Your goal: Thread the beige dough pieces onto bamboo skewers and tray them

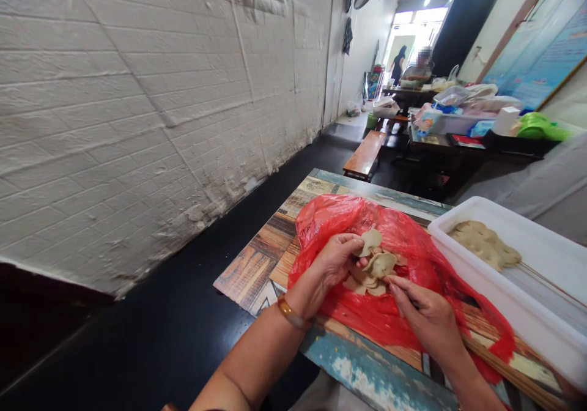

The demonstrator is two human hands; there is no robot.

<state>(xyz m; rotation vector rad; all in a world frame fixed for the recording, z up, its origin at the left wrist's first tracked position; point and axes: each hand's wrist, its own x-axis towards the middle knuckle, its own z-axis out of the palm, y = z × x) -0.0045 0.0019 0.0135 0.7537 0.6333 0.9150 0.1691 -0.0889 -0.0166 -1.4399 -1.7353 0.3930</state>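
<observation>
My left hand (338,257) pinches a pale, round, thin slice (370,241) between thumb and fingers. Close beside it, my right hand (426,314) is closed on a thin wooden skewer (387,278), its tip end at another round slice (382,265). Whether the skewer passes through that slice is hard to tell. Beneath both hands, more beige slices (362,284) lie in a spread-out red plastic bag (330,215). To the right, a white plastic tub (486,304) holds a cluster of similar slices (483,244) with sticks (545,276) extending from it.
A bundle of wooden sticks (509,371) lies at the near right of the patterned table (257,264). Ahead are a wooden bench (365,154) and a cluttered table with a green item (534,125). A white wall (160,123) runs along the left. People are in the background.
</observation>
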